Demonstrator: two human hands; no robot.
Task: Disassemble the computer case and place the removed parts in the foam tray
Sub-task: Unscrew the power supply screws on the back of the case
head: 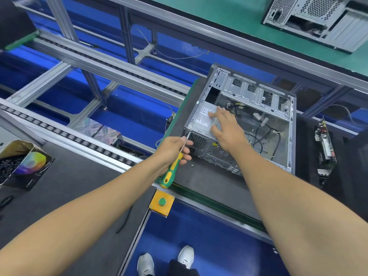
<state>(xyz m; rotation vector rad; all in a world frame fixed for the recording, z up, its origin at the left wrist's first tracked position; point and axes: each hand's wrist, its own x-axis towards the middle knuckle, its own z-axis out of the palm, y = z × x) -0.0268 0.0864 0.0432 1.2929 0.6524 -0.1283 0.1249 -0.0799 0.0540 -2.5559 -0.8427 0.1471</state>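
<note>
Head view. The computer case (245, 124) lies on its side on the dark mat of the bench (209, 180), open face up, rear panel toward me. That gives straight access to the power supply (203, 124) in the near-left corner.

My left hand (175, 150) is curled round a screwdriver (173, 166) with a green and yellow handle, fingers up near the shaft, with the tip at the case's rear top corner beside the supply. I judge it is on a mounting screw; the screw head is too small to confirm.

My right hand (227, 130) lies flat on the supply, fingers spread and straight, gripping nothing. Probably there to steady the unit while its fixings come out.

One loose screw (192, 166) sits on the mat just below the left hand, near the case.

A removed circuit card (324, 150) rests in the dark foam tray (354, 148) to the right of the case.

Hard to read: the cables inside the case are tangled, so I cannot tell which are connected. The tray runs off the right edge. A second case (318, 18) at top right is cut off. A box (22, 164) at left holds dark items I cannot identify.
</note>
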